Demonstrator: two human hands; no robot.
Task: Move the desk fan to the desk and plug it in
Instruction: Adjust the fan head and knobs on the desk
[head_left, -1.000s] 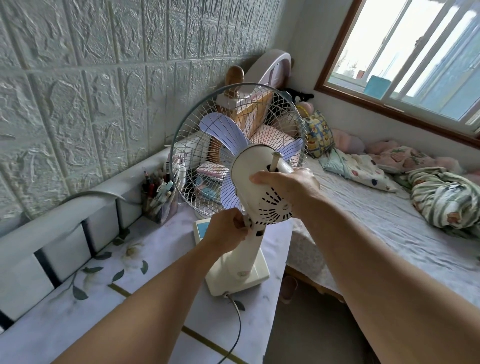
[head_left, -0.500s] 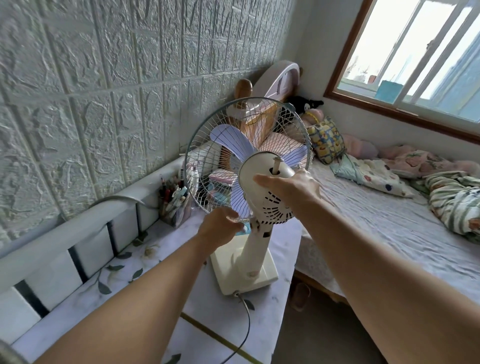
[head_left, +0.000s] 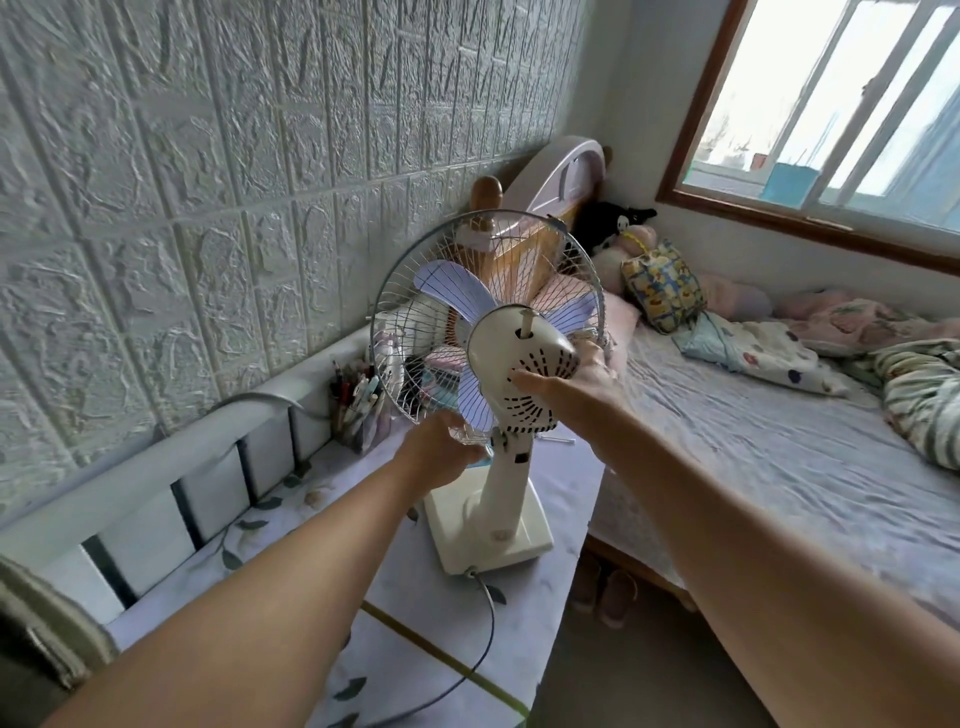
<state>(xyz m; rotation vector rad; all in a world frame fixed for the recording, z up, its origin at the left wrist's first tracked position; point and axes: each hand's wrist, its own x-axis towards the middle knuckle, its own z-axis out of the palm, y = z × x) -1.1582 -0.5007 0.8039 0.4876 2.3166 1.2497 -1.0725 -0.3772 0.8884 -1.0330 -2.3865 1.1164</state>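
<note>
The worktop (head_left: 249, 551), a narrow floral-covered surface along the textured wall in the lower left of the frame, already carries the desk fan (head_left: 493, 405); its square base sits flat near the right edge, close beside the bed (head_left: 779, 457) at right.

Step in hand, by judgement: settling and aiming the fan before plugging in
1. Keep the base flat; it stands near the worktop's right edge, so any push on the head should go toward the wall, not toward the bed
2. Turn the head by the motor housing and guard rim, not by the blades
3. Leave slack in the cord (head_left: 483, 639), which runs from the rear of the base toward the lower centre of the frame; the plug and any socket are not in view

Hands: the right hand (head_left: 571, 387) lies open against the vented rear housing, fingers spread around its far side. The left hand (head_left: 441, 452) curls under the lower rim of the wire guard, beside the neck; whether it grips the wire cannot be told

Fan appearance: cream plastic body, curved neck, round chrome wire guard, pale lilac blades, a small knob on top of the housing. A pen holder (head_left: 358, 410) stands just beside the guard, toward the wall
</note>
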